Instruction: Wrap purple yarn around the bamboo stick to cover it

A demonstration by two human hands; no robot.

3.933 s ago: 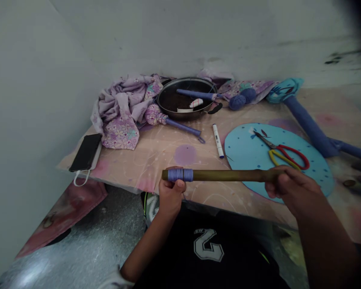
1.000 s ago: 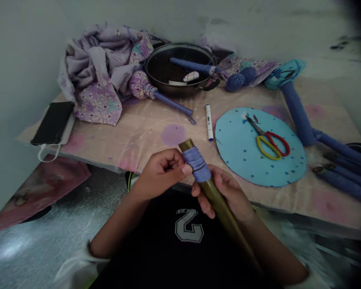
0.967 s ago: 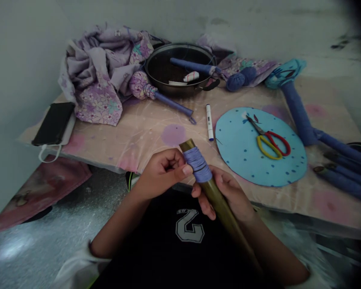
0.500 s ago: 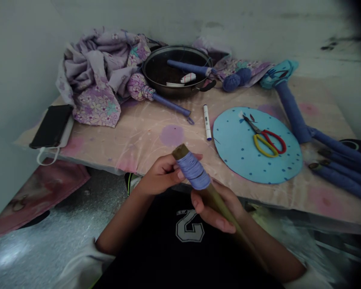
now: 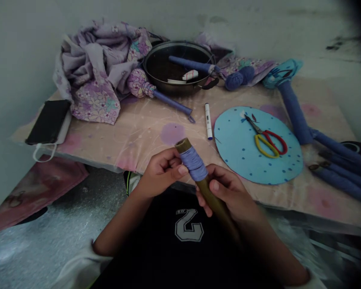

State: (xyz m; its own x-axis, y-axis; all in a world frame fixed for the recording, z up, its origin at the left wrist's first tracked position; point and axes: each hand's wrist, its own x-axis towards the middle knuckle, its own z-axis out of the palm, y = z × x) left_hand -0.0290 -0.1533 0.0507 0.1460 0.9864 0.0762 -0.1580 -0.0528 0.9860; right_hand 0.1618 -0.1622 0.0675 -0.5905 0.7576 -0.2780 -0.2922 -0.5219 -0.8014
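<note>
A brownish hollow tube [image 5: 212, 192] slants up from my body, its open end facing the table. Blue-purple yarn [image 5: 193, 162] is wound in tight turns just below that end. My left hand [image 5: 161, 172] presses thumb and curled fingers against the wound end from the left. Around the bare part just below the yarn, my right hand [image 5: 233, 192] is closed, its thumb on top and fingertips showing underneath. The tube's lower end fades into the dark of the shirt.
On the table [image 5: 144, 140] lie scissors [image 5: 263, 138] on a round blue dotted board [image 5: 234, 156], a marker [image 5: 208, 121], a phone-like black object [image 5: 49, 120], bunched floral cloth [image 5: 98, 76], a black pan [image 5: 156, 82], yarn balls [image 5: 234, 81] and several yarn-wrapped tubes [image 5: 343, 184].
My right hand has turned and shifted its grip, now with the thumb over the tube near the yarn. The tube's end has tilted slightly, showing its hollow. My left hand stays at the yarn.
</note>
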